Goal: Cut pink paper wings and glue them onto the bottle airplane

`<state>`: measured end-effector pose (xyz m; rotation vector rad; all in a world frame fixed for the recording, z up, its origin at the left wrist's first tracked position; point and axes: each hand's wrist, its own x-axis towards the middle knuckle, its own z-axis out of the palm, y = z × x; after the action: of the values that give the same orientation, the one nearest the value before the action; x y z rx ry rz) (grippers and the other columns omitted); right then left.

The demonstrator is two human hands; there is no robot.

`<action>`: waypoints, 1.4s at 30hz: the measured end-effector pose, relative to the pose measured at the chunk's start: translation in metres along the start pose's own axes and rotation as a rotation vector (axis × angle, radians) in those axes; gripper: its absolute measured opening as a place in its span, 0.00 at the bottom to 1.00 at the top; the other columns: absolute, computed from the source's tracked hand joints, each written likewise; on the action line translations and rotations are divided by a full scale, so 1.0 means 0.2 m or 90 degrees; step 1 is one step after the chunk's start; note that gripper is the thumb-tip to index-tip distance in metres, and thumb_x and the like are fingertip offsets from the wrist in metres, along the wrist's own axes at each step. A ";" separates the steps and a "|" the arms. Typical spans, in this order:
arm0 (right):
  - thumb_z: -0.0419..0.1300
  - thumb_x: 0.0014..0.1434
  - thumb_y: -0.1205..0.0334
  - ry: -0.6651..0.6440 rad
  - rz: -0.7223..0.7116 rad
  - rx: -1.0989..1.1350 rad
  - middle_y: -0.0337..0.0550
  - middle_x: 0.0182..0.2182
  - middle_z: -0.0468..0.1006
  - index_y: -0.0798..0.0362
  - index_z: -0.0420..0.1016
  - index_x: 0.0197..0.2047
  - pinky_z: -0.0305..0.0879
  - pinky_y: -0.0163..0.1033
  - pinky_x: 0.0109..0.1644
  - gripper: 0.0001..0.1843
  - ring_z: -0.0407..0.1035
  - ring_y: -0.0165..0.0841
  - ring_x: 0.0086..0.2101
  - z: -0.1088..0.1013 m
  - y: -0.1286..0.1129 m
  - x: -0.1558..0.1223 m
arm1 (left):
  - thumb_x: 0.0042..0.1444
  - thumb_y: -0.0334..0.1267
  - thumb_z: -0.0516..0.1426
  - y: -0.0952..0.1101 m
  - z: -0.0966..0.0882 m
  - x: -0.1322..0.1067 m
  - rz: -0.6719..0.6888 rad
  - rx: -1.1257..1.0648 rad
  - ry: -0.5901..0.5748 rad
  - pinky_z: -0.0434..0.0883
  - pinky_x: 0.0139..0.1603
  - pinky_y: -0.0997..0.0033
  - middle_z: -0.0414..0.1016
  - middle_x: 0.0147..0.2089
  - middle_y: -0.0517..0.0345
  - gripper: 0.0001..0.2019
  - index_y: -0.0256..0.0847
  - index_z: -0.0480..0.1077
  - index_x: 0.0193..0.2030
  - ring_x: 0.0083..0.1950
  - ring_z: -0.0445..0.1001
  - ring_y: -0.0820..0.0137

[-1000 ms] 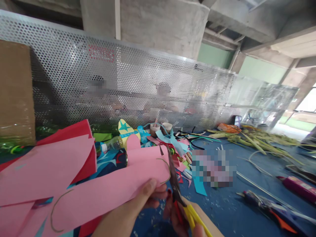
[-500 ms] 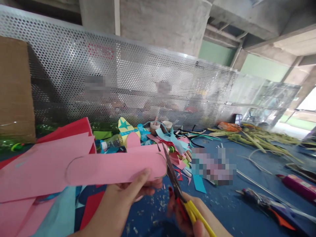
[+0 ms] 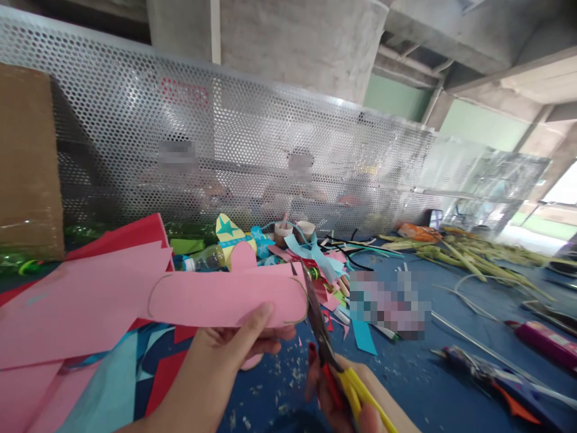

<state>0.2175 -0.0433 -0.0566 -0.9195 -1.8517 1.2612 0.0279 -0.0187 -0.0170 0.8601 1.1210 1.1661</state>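
Left hand (image 3: 234, 346) grasps the pink strip (image 3: 225, 297) from below, thumb pressed on its lower edge, holding it level above the blue table (image 3: 406, 367). Right hand (image 3: 347, 397) is clenched on the scissors (image 3: 331, 355); the blades stand at the strip's rounded right end. Paper scraps (image 3: 315, 252) lie behind

text: none legible | red marking (image 3: 184, 93) on perforated screen (image 3: 279, 144): blurred

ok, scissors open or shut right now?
Partly open, it seems: one blade of the scissors crosses the rounded end of the pink paper strip, and a second tip shows just left of it.
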 end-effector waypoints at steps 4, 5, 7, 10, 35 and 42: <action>0.42 0.45 0.18 0.004 0.030 0.017 0.32 0.17 0.57 0.50 0.65 0.31 0.49 0.36 0.21 0.41 0.50 0.27 0.17 0.00 -0.01 0.00 | 0.46 0.50 0.65 -0.01 0.00 -0.02 0.020 -0.003 -0.022 0.76 0.38 0.70 0.84 0.33 0.55 0.14 0.41 0.78 0.32 0.39 0.81 0.61; 0.42 0.44 0.17 0.004 0.039 0.025 0.32 0.17 0.57 0.50 0.65 0.31 0.47 0.35 0.20 0.41 0.49 0.27 0.17 0.00 -0.01 0.00 | 0.47 0.49 0.65 -0.01 0.00 -0.03 0.022 -0.011 -0.028 0.76 0.39 0.70 0.84 0.33 0.55 0.13 0.41 0.78 0.32 0.39 0.81 0.62; 0.43 0.43 0.17 0.001 0.048 0.034 0.32 0.18 0.57 0.50 0.65 0.32 0.47 0.35 0.18 0.42 0.49 0.26 0.16 0.00 -0.01 0.00 | 0.47 0.49 0.66 -0.02 0.00 -0.03 0.023 -0.024 -0.031 0.76 0.38 0.71 0.84 0.32 0.56 0.13 0.41 0.78 0.32 0.39 0.81 0.62; 0.42 0.45 0.18 0.001 0.037 0.024 0.31 0.16 0.55 0.50 0.64 0.32 0.48 0.34 0.18 0.41 0.48 0.26 0.16 0.00 -0.01 0.00 | 0.45 0.48 0.67 -0.02 0.00 -0.02 0.013 -0.031 -0.014 0.76 0.37 0.72 0.84 0.32 0.56 0.14 0.41 0.78 0.32 0.38 0.81 0.62; 0.44 0.46 0.19 -0.004 0.038 -0.011 0.30 0.16 0.52 0.53 0.64 0.33 0.42 0.32 0.17 0.42 0.46 0.24 0.16 -0.03 -0.01 -0.01 | 0.43 0.42 0.69 0.04 0.01 0.02 0.086 -0.062 -0.059 0.76 0.33 0.79 0.83 0.28 0.60 0.07 0.43 0.81 0.26 0.31 0.81 0.67; 0.42 0.47 0.19 0.004 0.047 -0.034 0.32 0.18 0.55 0.53 0.65 0.33 0.42 0.32 0.17 0.42 0.48 0.25 0.17 -0.03 -0.01 -0.02 | 0.46 0.43 0.67 0.03 0.00 0.02 0.084 -0.050 -0.063 0.76 0.34 0.78 0.84 0.30 0.58 0.07 0.43 0.82 0.28 0.32 0.81 0.67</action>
<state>0.2239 -0.0444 -0.0545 -1.0272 -1.8709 1.2562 0.0259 -0.0126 -0.0117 0.9316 0.9428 1.2538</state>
